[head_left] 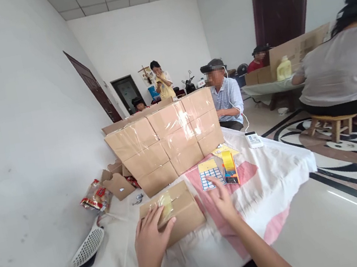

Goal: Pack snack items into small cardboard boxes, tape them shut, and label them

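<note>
A small cardboard box (186, 215) lies on the cloth-covered table in front of me, with a strip of clear yellowish tape across its top. My left hand (152, 232) rests on the box's left part, fingers spread flat over the tape. To the right of the box, my right hand (222, 199) hovers with its fingers apart, holding nothing. Just beyond its fingertips lies a sheet of blue-bordered labels (210, 174). Beside that sheet stands an orange and black tape dispenser (230, 169) with a yellow roll.
Stacked cardboard boxes (167, 147) form a wall across the table's far side. A white power bank (254, 139) sits near the right edge. Red snack packaging (96, 197) and a white perforated object (88, 247) are at left. A person in a cap (227, 97) sits behind the boxes.
</note>
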Tool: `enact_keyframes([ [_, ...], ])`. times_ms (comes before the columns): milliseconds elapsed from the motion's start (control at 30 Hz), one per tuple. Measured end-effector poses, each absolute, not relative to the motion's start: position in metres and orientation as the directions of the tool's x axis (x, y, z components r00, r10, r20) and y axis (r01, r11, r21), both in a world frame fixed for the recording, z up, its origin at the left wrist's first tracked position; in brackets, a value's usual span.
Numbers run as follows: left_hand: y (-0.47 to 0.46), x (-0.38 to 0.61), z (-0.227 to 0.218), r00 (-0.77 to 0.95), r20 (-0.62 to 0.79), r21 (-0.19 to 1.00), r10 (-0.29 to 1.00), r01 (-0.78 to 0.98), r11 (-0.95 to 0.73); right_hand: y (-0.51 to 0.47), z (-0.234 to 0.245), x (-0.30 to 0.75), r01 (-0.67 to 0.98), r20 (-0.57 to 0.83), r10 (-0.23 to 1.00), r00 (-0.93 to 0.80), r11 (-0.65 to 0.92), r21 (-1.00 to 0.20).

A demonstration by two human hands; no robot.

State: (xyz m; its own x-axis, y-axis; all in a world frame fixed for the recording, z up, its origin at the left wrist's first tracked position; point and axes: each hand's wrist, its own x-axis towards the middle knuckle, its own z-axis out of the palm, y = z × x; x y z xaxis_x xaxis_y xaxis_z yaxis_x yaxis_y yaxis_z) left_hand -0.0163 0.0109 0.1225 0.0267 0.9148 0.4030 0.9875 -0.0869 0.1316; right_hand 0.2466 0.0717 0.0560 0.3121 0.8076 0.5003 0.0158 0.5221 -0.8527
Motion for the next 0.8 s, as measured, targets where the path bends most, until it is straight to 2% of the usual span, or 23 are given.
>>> enact_keyframes([
  [67,0.011,-0.014,0.127,0.030,0.370,0.118,0.928,0.990,-0.079,0.074,0.054,0.284,0.121,0.468,0.653,0.596,0.503,-0.856],
  [133,0.011,-0.012,0.131,0.032,0.336,0.098,0.941,0.993,-0.069,0.087,0.054,0.321,0.095,0.353,0.574,0.739,0.429,-0.898],
  [233,0.011,-0.006,0.136,0.031,0.306,0.052,0.952,0.997,-0.049,0.120,0.055,0.363,-0.030,0.228,0.700,0.677,0.336,-0.941],
  [333,0.010,0.002,0.137,0.013,0.298,0.011,0.955,1.000,-0.017,0.152,0.056,0.380,-0.062,0.215,0.822,0.527,0.290,-0.955],
  [433,0.011,0.009,0.139,-0.027,0.260,0.016,0.965,1.000,0.024,0.166,0.056,0.380,-0.040,0.215,0.893,0.395,0.251,-0.967],
  [500,0.011,0.013,0.142,-0.052,0.217,0.032,0.975,0.998,0.046,0.166,0.055,0.377,-0.002,0.226,0.904,0.363,0.243,-0.970],
  [633,0.012,0.016,0.151,-0.068,0.181,0.062,0.981,0.996,0.058,0.153,0.058,0.364,0.040,0.268,0.867,0.420,0.278,-0.960],
  [800,0.016,0.021,0.157,-0.094,0.198,0.139,0.976,0.988,0.067,0.122,0.082,0.335,-0.045,0.312,0.851,0.421,0.363,-0.931],
])
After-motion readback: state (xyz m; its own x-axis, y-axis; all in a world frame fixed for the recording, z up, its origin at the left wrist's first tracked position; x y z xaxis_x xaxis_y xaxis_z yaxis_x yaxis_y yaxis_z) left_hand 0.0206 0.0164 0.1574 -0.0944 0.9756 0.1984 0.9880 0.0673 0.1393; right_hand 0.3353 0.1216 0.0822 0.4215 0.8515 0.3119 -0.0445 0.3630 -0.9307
